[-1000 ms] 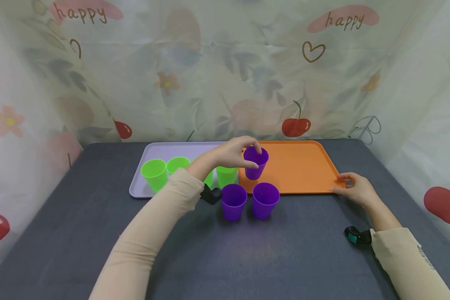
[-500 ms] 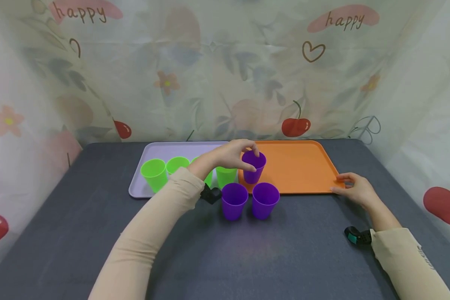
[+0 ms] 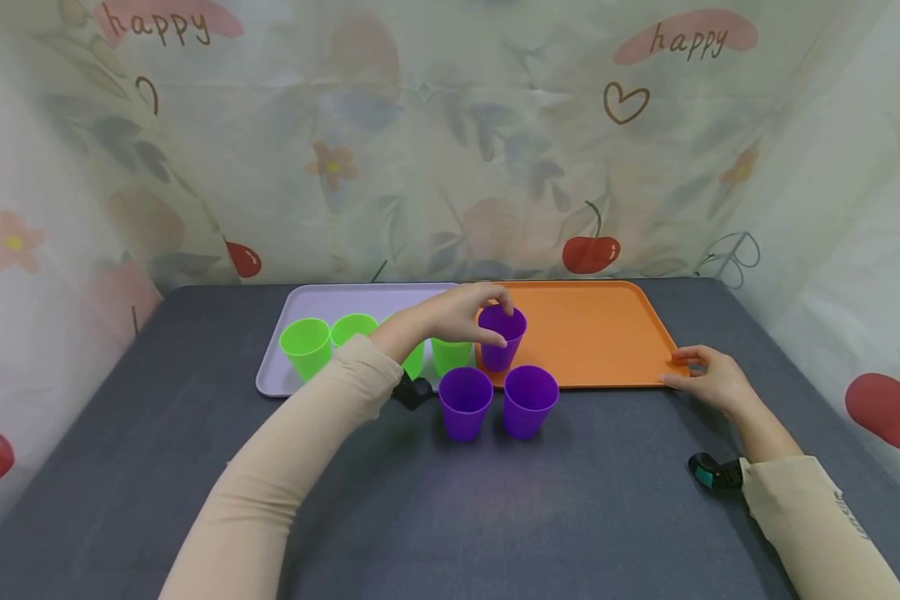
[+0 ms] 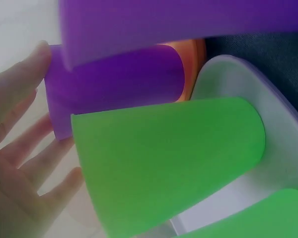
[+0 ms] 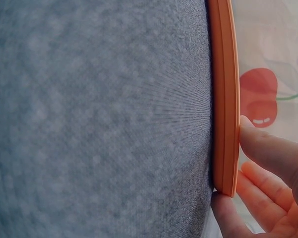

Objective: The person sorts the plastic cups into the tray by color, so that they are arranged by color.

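Observation:
My left hand (image 3: 461, 314) grips a purple cup (image 3: 499, 354) near its rim, thumb on the near side and fingers behind. That cup is upright over the left front corner of the orange tray (image 3: 585, 333); whether its base touches the tray is hard to tell. In the left wrist view, the held purple cup (image 4: 114, 79) is beside a green cup (image 4: 169, 158). At the tray's right front corner, my right hand (image 3: 712, 379) holds the edge between thumb and fingers. Two more purple cups, one left (image 3: 465, 408) and one right (image 3: 528, 404), stand on the table before the trays.
A lavender tray (image 3: 270, 379) adjoins the orange one on the left, bearing a row of several green cups (image 3: 306, 348), partly hidden by my left arm. Dark cloth covers the table (image 3: 495, 517). A patterned curtain (image 3: 420, 167) hangs behind it.
My left hand has lowered the purple cup slightly and shifted it left and toward me, to the orange tray's left front corner. The right hand has stayed in place.

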Motion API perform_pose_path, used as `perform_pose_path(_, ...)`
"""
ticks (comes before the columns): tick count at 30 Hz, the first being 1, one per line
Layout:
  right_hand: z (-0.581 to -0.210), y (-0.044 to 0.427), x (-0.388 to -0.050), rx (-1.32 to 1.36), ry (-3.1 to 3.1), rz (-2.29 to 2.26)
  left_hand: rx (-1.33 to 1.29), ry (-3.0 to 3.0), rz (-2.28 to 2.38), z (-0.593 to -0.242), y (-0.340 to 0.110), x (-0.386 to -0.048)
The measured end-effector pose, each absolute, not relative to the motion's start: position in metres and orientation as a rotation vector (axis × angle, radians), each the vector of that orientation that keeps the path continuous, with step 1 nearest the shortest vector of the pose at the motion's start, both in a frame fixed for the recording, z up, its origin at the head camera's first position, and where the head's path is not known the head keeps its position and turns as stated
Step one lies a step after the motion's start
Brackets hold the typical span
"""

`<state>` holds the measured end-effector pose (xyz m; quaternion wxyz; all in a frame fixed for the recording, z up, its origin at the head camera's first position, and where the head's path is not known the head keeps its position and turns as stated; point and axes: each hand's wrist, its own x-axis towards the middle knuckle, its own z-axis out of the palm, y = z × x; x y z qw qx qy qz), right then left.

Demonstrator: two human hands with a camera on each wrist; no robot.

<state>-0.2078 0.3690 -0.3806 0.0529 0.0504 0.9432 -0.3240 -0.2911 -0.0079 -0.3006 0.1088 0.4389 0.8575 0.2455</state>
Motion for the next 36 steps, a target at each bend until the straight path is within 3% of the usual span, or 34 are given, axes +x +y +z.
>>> perform_pose_path(15, -0.38, 0.37, -0.208, 0.142, 2.868, -0.978, 1.358, 2.528, 0.654, -0.308, 0.0, -0.297)
perform_pose_path(25, -0.381, 0.369, -0.208, 0.157, 2.861, -0.984, 1.261, 2.528, 0.65, -0.308, 0.002, -0.294)
perform_pose_path(36, -0.382, 0.37, -0.209, 0.155, 2.864, -0.985, 1.224, 2.603, 0.733, -0.287, -0.011, -0.285)
